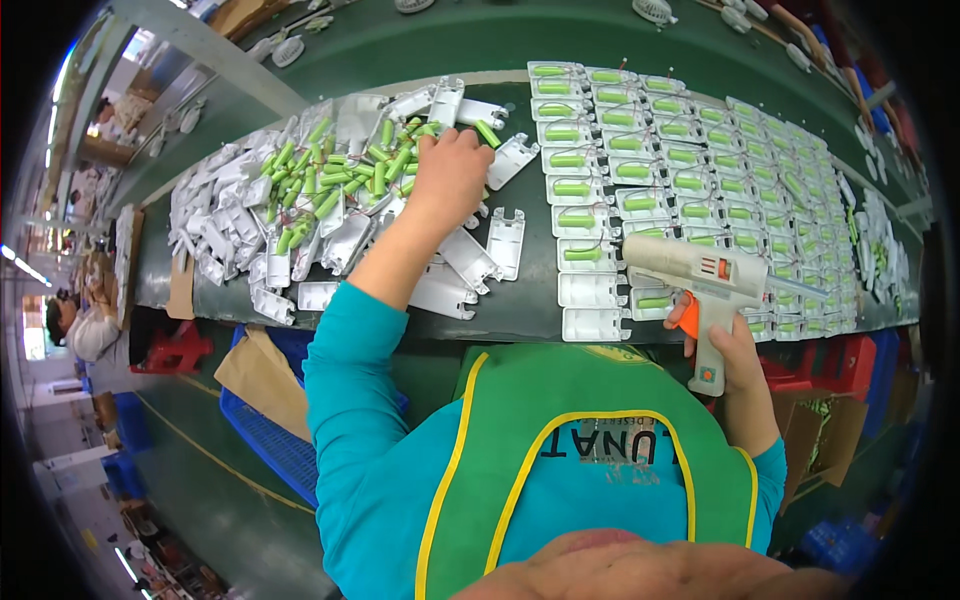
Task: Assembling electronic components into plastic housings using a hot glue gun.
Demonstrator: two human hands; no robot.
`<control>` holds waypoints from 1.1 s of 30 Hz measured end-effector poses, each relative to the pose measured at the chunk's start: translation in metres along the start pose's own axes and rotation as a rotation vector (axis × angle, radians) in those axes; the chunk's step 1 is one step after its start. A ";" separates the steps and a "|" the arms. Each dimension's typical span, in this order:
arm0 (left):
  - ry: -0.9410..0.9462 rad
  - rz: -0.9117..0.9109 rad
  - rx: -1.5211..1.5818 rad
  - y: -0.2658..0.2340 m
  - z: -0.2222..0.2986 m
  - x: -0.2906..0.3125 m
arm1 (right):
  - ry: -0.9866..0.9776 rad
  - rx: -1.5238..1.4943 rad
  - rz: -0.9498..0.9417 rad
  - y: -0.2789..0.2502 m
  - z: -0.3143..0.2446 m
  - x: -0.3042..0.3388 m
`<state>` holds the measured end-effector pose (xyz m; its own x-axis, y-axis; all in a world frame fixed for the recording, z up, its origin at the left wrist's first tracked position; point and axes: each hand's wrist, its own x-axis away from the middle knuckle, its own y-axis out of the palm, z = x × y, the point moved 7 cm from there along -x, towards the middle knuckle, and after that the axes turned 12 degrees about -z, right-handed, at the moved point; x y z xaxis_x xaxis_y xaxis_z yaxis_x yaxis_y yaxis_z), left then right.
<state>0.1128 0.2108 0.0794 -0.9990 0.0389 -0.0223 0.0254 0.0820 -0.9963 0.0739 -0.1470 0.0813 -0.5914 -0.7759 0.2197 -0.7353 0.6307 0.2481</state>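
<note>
My left hand [452,178] reaches into a heap of green cylindrical batteries [345,178] with thin wires. Its fingers are bent down among them, and what they pinch is hidden. One green battery [487,134] lies right beside those fingers. In my right hand [738,355] is a white hot glue gun [690,264] with an orange trigger, held by its handle with a finger at the trigger. The gun is over the near rows of white plastic shells [590,290]. Most shells in these rows hold a green battery; a few at the near left have none.
Loose white shells [215,215] are piled around the batteries on the dark table [520,290]. More white parts [880,235] lie at its right end. Below stand a blue crate [262,440], a red stool [175,350] and a cardboard box [822,440]. Another person [88,325] sits far left.
</note>
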 end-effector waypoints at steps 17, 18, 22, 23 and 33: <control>0.080 0.226 0.311 -0.016 -0.031 -0.020 | 0.106 0.062 -0.074 0.015 0.013 0.008; 0.086 0.244 0.367 -0.020 -0.032 -0.020 | 0.104 0.058 -0.093 0.016 0.014 0.008; 0.013 0.297 0.626 -0.032 -0.041 -0.017 | 0.124 0.040 -0.138 0.021 0.017 0.010; 0.046 0.221 0.585 -0.027 -0.036 -0.017 | 0.135 0.036 -0.140 0.022 0.016 0.010; 0.082 0.009 -0.115 0.014 0.014 -0.029 | 0.118 0.128 -0.108 0.026 0.012 0.009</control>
<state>0.1416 0.1969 0.0647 -0.9925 0.1209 -0.0194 0.0429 0.1947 -0.9799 0.0457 -0.1382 0.0782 -0.4696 -0.8269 0.3094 -0.8327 0.5313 0.1559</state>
